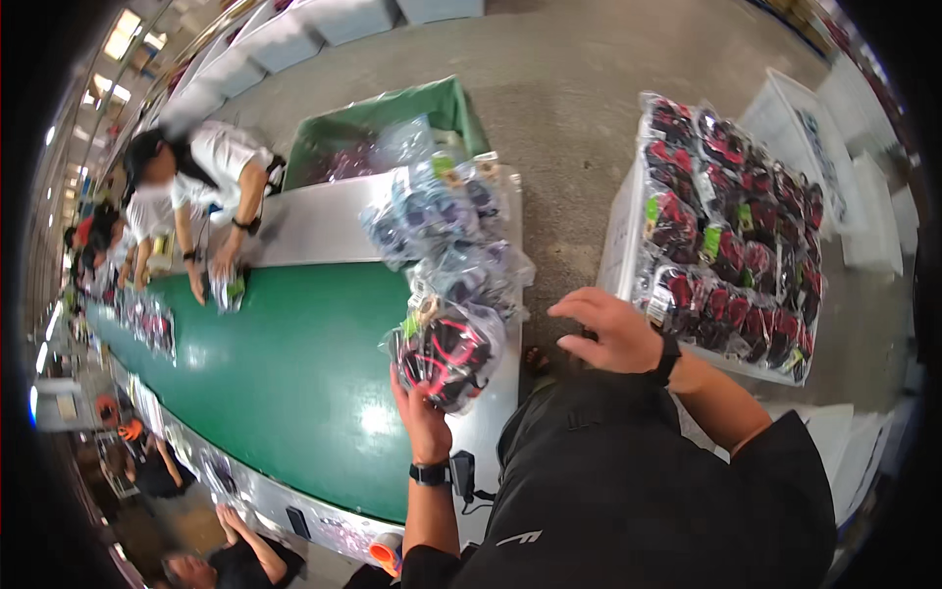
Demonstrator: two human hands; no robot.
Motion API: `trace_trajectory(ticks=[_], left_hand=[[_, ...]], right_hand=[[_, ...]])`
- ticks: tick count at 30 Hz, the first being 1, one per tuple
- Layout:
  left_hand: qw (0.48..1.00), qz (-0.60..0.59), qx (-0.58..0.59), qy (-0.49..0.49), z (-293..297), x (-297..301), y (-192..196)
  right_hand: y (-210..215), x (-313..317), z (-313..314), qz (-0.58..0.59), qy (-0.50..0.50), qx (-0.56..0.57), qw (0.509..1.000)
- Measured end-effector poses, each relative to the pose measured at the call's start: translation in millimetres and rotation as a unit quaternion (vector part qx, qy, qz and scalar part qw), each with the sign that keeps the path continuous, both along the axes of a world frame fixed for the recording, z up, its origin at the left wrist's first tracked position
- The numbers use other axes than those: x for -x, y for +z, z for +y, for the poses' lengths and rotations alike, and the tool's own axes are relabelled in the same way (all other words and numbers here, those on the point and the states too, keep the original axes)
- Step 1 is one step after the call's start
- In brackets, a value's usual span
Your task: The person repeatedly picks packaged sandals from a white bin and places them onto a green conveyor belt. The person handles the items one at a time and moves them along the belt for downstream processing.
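Note:
My left hand (422, 417) grips the underside of a clear plastic bag of black and red items (446, 353) at the near edge of the green conveyor belt (285, 373). More clear bags of dark items (442, 221) are heaped just beyond it on the belt's end. My right hand (613, 329) hovers with fingers spread, holding nothing, beside a white crate (616, 245) stacked with several bags of black and red items (731, 231).
Across the belt, people in white shirts (211, 167) handle a small packet (229, 288). Other people stand along the near side at lower left (235, 550). A green bin (392, 123) sits behind the belt's end. White crates (814, 128) line the floor at right.

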State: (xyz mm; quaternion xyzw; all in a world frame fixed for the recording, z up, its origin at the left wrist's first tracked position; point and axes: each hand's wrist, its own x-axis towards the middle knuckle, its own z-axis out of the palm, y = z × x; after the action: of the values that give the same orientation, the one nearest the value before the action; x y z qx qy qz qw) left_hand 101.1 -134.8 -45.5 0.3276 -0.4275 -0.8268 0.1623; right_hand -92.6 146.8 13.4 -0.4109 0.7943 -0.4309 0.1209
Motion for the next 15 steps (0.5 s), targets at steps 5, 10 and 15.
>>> trace_trajectory(ticks=[5,10,15], left_hand=[[0.995,0.006,0.080,-0.063,56.0,42.0,45.8],[0.972,0.015,0.171,-0.159,103.9,73.6,67.5],[0.942,-0.003,0.221,-0.253,150.7,107.0,88.9]], right_hand=[[32.4,20.0,4.5,-0.006,-0.083,0.114,0.990],[44.7,44.2,32.8,0.032,-0.134,0.122,0.983],[36.0,66.3,62.8,0.020,-0.078,0.024,0.996]])
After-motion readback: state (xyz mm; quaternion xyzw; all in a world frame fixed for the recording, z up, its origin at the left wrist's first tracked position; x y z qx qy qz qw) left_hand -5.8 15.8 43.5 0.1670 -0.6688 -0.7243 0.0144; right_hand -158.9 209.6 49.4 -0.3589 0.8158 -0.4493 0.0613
